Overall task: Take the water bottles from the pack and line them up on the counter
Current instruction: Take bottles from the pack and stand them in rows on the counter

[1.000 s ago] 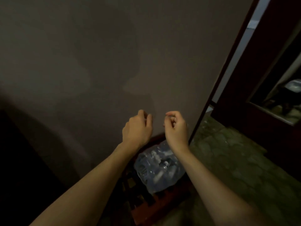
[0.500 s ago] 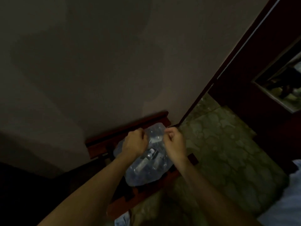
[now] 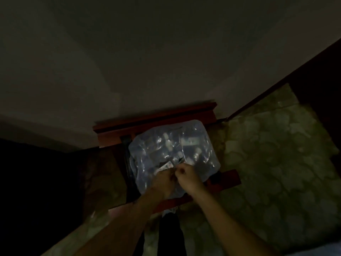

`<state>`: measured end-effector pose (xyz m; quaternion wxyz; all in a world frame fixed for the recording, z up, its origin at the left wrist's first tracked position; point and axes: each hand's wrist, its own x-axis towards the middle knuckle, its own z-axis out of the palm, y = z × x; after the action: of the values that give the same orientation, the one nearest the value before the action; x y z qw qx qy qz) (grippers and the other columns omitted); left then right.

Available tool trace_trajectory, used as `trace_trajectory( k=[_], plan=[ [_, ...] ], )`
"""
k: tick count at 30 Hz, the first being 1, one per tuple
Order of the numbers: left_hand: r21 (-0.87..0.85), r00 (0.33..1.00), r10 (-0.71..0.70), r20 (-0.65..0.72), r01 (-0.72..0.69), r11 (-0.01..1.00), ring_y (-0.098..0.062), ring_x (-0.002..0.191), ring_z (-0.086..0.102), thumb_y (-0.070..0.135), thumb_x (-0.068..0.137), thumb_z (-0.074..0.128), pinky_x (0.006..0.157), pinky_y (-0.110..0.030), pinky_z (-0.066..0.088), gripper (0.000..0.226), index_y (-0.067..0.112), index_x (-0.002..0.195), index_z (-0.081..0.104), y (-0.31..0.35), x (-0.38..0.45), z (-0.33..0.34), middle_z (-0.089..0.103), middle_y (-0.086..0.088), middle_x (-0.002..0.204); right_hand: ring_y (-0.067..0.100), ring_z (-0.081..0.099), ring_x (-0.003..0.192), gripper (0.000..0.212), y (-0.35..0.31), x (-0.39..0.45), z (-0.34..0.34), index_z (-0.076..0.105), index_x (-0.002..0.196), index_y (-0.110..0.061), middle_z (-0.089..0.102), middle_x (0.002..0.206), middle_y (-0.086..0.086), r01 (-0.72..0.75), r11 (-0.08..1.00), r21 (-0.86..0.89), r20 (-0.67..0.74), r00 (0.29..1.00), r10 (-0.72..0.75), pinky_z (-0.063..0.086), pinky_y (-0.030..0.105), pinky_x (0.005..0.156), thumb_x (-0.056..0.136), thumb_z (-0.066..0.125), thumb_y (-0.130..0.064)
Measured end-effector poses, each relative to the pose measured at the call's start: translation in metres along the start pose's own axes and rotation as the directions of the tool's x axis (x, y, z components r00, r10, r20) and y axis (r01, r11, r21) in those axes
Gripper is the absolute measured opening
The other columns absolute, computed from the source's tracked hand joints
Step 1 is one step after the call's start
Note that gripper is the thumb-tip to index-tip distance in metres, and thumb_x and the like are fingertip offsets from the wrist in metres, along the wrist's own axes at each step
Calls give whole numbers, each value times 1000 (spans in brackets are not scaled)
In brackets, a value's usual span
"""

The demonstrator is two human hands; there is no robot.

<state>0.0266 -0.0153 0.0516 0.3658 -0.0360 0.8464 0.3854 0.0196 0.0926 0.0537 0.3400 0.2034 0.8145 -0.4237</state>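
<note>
A pack of water bottles (image 3: 177, 145) in clear plastic wrap lies on a reddish wooden chair (image 3: 153, 124) against the wall. Pale bottle caps show dimly through the wrap. My left hand (image 3: 163, 180) and my right hand (image 3: 187, 175) are side by side on the near top of the pack, both with fingers pinched on the plastic wrap. The room is very dark and the picture is blurred, so single bottles are hard to tell apart.
A plain wall (image 3: 147, 61) fills the upper part of the view. A patterned greenish floor (image 3: 276, 154) spreads to the right. A dark door frame (image 3: 287, 76) runs diagonally at the upper right. The left side is in black shadow.
My view has tilted down over the pack. Both hands came down from in front of the wall onto the pack and now pinch its wrap closer to me.
</note>
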Motion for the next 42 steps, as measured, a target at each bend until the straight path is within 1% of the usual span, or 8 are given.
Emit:
trace_trajectory(
  k=[2,5,12,19,26,31,37,42],
  plan=[
    [-13,997,-51,-54,50,999,-28,100,60,7,104,38,86,-21,45,27,-2,111,63,-9,16,12,60,-22,114,17,63,96,25,8,19,5,65,114,-15,67,111,8,0,1000,-7,48,999,1,54,32,86,99,45,-15],
    [16,994,-104,-20,105,994,-23,123,56,12,104,41,95,-4,36,35,5,136,52,-21,41,20,59,-13,134,23,62,98,27,16,46,13,65,114,-11,66,114,13,-20,999,-26,68,997,21,52,36,88,100,43,-17],
    [265,958,-286,36,267,927,-28,129,52,28,100,47,104,-36,43,49,14,146,39,-44,90,37,50,-11,143,21,57,100,35,39,84,33,57,127,-6,62,125,14,-195,980,48,26,981,194,38,22,75,103,41,-24],
    [249,890,-455,-34,448,858,-36,137,39,36,95,54,109,-41,37,72,3,151,22,-68,93,59,32,-21,150,31,64,104,45,71,106,39,66,114,-2,67,115,18,-424,887,183,81,906,416,53,42,91,94,56,-42],
    [351,885,-464,36,424,835,-29,125,55,29,90,62,96,-35,48,53,11,138,49,-79,108,49,54,-13,137,27,61,87,34,67,125,51,64,107,-7,62,106,14,-499,767,404,85,855,511,59,44,84,87,66,-36],
    [303,895,-441,-65,439,846,-26,117,62,23,87,67,88,-31,54,47,12,131,55,-86,101,61,62,-11,128,38,62,107,53,72,124,53,57,124,2,61,119,21,-522,746,415,76,836,543,55,49,93,91,62,-40],
    [183,881,-457,-123,473,862,-29,115,62,27,89,63,90,-35,55,46,9,131,55,-87,97,59,61,-12,128,38,61,116,43,79,119,54,56,125,4,60,128,24,-471,768,434,80,869,488,54,47,94,96,57,-27],
    [34,906,-414,-90,418,908,-26,113,64,40,79,73,81,-26,46,50,19,124,63,-78,86,47,67,-7,124,34,64,96,19,78,122,50,55,88,-7,62,109,19,-513,729,453,90,840,534,58,43,84,93,64,-23]
  ],
)
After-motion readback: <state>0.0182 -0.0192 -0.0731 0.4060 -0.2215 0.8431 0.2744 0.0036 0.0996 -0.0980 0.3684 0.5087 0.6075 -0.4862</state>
